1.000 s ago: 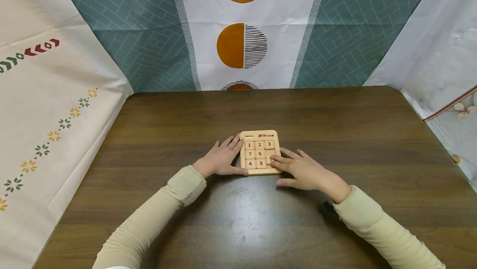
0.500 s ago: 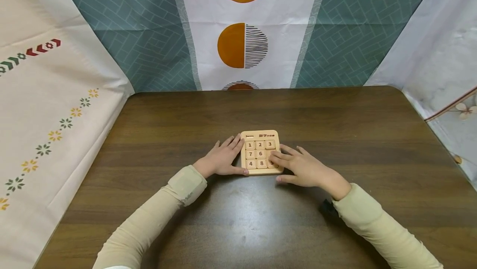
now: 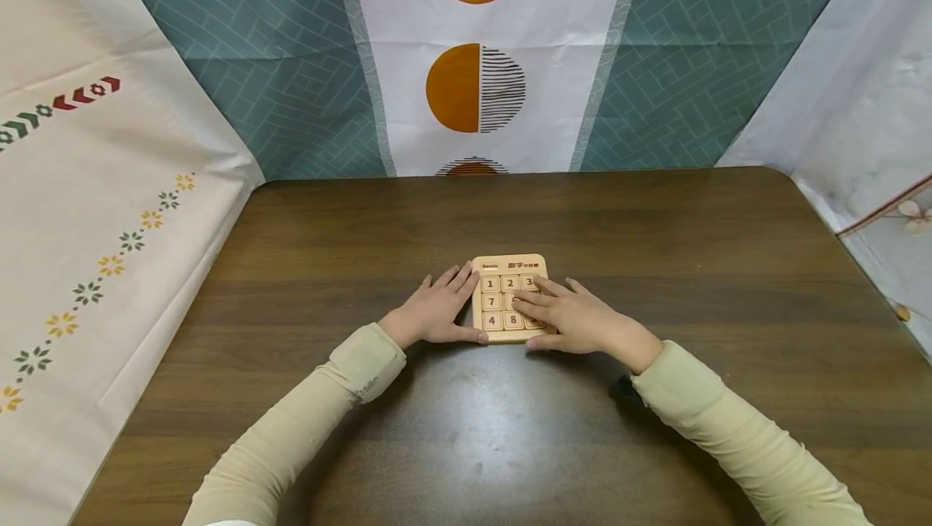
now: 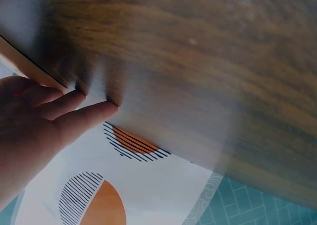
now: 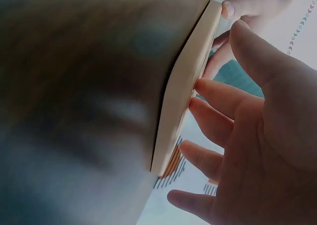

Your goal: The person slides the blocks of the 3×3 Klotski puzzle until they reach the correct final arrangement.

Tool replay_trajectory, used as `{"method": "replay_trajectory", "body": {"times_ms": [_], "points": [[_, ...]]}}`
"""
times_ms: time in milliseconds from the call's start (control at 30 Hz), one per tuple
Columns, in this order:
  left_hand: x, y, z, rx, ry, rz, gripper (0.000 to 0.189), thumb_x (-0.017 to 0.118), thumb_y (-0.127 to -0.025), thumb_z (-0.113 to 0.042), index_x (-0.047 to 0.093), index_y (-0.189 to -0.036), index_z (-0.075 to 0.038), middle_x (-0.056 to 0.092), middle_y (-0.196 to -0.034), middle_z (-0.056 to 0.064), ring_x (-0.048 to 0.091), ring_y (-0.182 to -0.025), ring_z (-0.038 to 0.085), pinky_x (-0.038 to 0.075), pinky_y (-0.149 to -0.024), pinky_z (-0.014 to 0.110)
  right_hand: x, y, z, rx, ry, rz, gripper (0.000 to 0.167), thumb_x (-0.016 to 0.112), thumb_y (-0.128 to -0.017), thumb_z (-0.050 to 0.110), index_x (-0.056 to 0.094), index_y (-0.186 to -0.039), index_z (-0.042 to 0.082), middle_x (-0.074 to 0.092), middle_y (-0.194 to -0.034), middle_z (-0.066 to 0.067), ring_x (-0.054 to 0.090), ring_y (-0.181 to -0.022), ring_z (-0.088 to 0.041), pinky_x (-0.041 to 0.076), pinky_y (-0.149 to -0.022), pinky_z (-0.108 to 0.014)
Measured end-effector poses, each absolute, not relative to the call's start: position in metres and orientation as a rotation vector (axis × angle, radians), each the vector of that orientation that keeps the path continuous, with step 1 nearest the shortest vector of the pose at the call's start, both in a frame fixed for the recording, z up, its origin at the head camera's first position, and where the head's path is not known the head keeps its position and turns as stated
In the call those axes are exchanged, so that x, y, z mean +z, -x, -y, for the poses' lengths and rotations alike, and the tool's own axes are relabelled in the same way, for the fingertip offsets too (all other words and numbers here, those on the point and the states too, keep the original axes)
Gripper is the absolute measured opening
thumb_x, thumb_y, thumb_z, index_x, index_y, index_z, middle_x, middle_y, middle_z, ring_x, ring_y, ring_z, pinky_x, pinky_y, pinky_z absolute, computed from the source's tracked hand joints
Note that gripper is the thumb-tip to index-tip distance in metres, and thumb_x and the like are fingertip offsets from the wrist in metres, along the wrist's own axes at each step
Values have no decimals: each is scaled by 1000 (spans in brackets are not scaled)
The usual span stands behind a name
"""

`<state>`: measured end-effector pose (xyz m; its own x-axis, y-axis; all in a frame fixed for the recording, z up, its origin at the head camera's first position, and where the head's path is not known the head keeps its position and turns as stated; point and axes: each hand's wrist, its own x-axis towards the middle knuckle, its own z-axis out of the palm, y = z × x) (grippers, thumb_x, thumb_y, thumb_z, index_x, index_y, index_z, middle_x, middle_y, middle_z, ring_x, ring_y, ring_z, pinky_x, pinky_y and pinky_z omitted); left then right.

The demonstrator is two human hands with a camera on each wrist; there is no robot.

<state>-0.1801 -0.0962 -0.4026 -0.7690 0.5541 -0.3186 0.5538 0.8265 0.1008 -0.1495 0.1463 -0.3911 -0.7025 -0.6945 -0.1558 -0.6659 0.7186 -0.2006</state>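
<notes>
Brown counter [image 3: 306, 267] spreads before you, the board [image 3: 510, 337] at twelve o'clock. Your left hand [image 3: 440, 313] rests along its nine-o'clock edge, fingers straight; your right hand [image 3: 582, 322] touches from three, fingers apart. Tiles 1 [image 3: 490, 284], 2 [image 3: 510, 283], 3 [image 3: 528, 282] run in order; 7 [image 3: 491, 301] over 4 [image 3: 492, 320] looks unsorted. Right fingers obscure three and five o'clock.

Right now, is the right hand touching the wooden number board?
Touching: the right wrist view shows two fingertips of the right hand meeting the number board with no gap.
</notes>
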Motion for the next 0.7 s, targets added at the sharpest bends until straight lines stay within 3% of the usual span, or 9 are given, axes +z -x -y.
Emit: {"method": "replay_trajectory", "body": {"times_ms": [467, 700], "points": [[-404, 180, 97, -1, -846, -2682, 102, 44, -77, -73, 3, -147, -11, -4, -152, 8, 5, -138, 26, 17, -103, 55, -386, 145, -166, -179, 1032, -2720, 65, 56, -86, 48, 39, -141, 17, 33, -145, -4, 17, -135, -32, 16, -98, -64], [-404, 179, 97, 0, -835, -2681, 103, 44, -77, -73, 3, -147, -11, -3, -152, 8, 5, -138, 26, 17, -103, 55, -386, 134, -155, -169, 1224, -2678, 64, 56, -86, 47, 42, -139, 13, 35, -143, -6, 20, -134, -33, 18, -97, -63]]}}
